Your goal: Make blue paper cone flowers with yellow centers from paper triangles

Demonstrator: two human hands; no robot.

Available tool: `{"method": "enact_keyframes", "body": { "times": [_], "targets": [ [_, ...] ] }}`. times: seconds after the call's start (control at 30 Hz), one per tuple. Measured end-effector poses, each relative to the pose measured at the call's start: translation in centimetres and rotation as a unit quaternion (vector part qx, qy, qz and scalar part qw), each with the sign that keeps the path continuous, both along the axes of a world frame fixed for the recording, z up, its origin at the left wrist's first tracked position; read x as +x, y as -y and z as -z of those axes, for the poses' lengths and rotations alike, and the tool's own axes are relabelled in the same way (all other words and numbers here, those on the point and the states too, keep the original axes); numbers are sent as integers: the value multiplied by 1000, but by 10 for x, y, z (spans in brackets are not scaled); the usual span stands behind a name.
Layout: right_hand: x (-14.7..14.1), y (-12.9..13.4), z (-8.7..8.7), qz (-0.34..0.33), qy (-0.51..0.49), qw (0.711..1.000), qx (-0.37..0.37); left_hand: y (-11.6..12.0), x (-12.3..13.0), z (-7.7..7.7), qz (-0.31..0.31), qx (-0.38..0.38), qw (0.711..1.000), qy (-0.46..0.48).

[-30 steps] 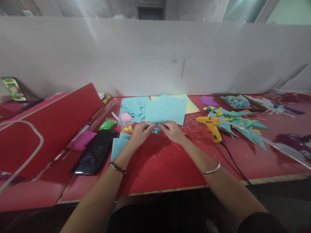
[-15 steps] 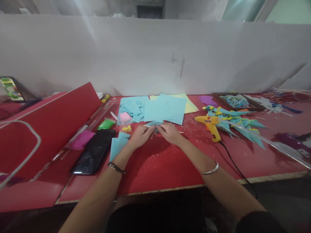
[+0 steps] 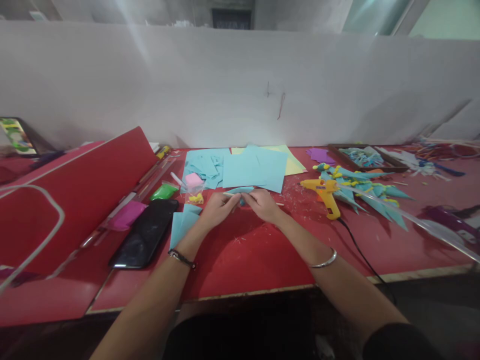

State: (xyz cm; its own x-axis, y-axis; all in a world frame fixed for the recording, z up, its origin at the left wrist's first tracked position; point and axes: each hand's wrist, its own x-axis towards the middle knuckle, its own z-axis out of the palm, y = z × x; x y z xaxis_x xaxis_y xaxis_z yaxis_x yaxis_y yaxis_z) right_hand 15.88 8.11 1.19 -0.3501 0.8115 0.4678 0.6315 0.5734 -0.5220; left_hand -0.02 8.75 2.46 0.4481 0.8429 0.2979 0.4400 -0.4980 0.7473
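Both my hands meet over the red table [image 3: 247,265], thumbs side by side. My left hand [image 3: 219,209] is closed on a small piece of light blue paper [image 3: 241,190], and my right hand [image 3: 265,205] pinches the same piece from the other side. A thin pale stick end pokes out near each hand; whether it is one stick I cannot tell. A small dark blue bit [image 3: 242,202] shows between the thumbs. Behind the hands lie light blue sheets [image 3: 247,167], and folded blue paper [image 3: 183,225] rests beside my left wrist.
A yellow hot glue gun [image 3: 324,192] lies to the right, its cord running off the front edge. Past it are blue paper cones with yellow trim [image 3: 375,192] and a tray of scraps [image 3: 339,150]. At left sit a black phone [image 3: 144,235], clay packets [image 3: 164,191] and a red board [image 3: 93,190].
The hands stay almost in place, with only a slight shift of the thumbs and the blue paper between them. Everything else lies as before.
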Motion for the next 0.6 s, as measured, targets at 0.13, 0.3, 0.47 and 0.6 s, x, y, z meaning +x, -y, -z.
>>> {"method": "enact_keyframes", "body": {
  "times": [0.13,0.3,0.47,0.6],
  "targets": [
    [1,-2,0,20,10,1000,4,0,-1,0,-30,4,999,41],
    [2,0,-1,26,23,999,-2,2,0,-2,-38,7,998,45],
    [2,1,-2,10,29,1000,-4,2,2,-1,-50,7,998,46],
    [3,2,-3,-1,23,1000,-14,2,4,1,-29,-3,998,48]
  ]
}}
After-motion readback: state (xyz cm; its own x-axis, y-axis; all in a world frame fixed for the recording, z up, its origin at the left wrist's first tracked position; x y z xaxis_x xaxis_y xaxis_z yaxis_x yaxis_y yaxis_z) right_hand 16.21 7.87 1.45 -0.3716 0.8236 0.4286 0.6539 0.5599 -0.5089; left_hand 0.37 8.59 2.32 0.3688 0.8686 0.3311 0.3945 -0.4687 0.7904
